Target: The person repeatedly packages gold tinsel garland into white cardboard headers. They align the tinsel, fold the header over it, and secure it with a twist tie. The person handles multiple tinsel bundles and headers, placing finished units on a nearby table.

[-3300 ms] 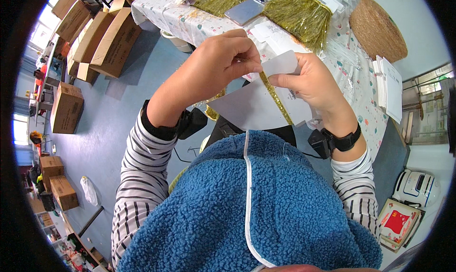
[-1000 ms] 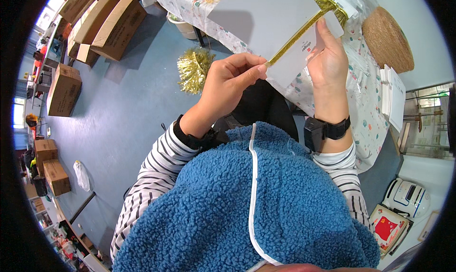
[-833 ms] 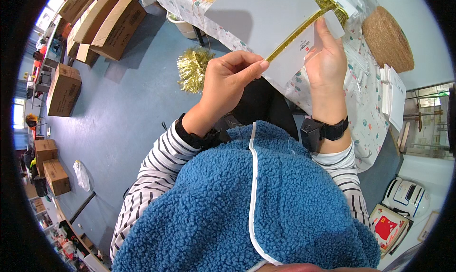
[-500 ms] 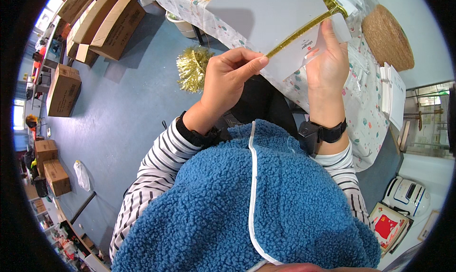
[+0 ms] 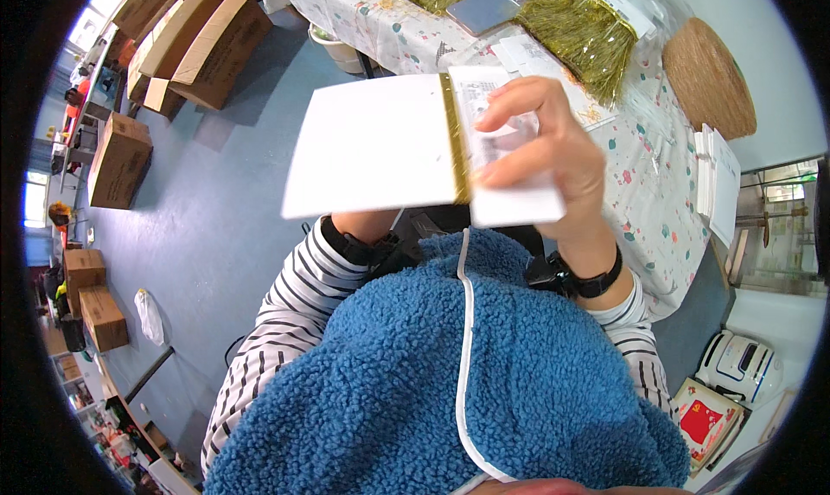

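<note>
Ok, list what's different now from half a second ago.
The white card has come down and left, apparently flipped, its gold strip now nearly vertical in view. The right hand still grips it; whether the left hand, hidden behind, does too can't be told. The phone is uncovered. The cardboard boxes stayed put.

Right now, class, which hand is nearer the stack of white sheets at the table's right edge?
Right. The right hand, holding the white card, is left of the stack; the left hand, mostly hidden behind that card, is farther left.
</note>
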Tool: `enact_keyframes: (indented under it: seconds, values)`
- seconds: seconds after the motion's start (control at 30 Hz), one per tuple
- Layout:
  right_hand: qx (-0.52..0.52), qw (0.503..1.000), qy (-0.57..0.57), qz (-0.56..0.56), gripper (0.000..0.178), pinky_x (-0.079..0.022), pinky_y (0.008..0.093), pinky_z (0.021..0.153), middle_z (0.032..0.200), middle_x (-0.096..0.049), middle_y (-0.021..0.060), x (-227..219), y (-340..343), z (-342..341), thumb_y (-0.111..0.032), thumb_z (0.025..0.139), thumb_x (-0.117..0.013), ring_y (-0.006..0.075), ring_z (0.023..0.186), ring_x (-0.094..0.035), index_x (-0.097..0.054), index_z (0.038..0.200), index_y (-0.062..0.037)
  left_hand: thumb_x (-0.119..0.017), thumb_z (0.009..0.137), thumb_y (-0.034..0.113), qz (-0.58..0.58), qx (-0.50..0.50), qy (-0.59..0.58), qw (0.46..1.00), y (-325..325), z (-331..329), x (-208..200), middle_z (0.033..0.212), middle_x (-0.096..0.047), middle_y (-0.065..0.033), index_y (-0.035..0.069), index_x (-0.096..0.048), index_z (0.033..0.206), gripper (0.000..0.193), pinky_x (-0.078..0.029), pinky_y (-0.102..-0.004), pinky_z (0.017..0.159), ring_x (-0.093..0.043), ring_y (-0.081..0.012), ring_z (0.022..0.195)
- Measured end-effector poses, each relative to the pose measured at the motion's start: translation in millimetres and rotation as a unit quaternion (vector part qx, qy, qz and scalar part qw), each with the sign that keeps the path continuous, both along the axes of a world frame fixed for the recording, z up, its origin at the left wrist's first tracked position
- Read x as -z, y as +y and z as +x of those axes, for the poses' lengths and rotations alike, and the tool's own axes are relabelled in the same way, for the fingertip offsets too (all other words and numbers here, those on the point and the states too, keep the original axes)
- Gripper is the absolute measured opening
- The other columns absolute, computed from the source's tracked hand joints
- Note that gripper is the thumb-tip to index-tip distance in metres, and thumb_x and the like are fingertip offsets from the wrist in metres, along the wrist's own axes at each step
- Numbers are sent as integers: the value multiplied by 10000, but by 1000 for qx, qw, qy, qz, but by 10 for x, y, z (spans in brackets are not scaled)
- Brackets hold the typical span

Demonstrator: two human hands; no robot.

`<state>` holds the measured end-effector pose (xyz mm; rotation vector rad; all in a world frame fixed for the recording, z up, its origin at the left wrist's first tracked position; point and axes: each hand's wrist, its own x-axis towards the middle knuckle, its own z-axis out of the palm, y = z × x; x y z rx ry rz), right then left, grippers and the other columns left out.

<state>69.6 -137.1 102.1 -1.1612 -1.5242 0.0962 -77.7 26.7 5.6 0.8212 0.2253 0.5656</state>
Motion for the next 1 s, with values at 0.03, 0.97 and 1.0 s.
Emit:
enact_keyframes:
  seconds: [0.03, 0.97, 1.0]
  values:
    - [29, 999, -31, -13, 182, -409, 390, 1034, 1197, -645, 62, 12, -17, -61, -142, 709, -841, 270, 1189, -541, -786, 866, -214, -714, 947, 274, 24, 15, -31, 999, 29, 6, 35, 1371, -550, -138, 18, -462, 1428, 600, -508, -349, 1012, -569, -219, 1222]
    - [-31, 827, 544, -136, 289, -531, 286, 894, 1084, -718, 99, 329, -45, 127, -2, 909, -704, 143, 964, -677, -648, 1192, 14, -738, 875, 265, 375, 32, -37, 926, -136, 246, -569, 1126, -662, -109, -10, -662, 1193, 427, -529, -306, 899, -635, -170, 1037]
    - [-35, 828, 545, -127, 290, -531, 286, 897, 1086, -717, 95, 339, -45, 130, 6, 910, -698, 144, 968, -677, -648, 1196, 13, -744, 867, 266, 361, 42, -29, 931, -135, 253, -553, 1134, -660, -113, -3, -666, 1196, 432, -523, -312, 907, -627, -175, 1052]
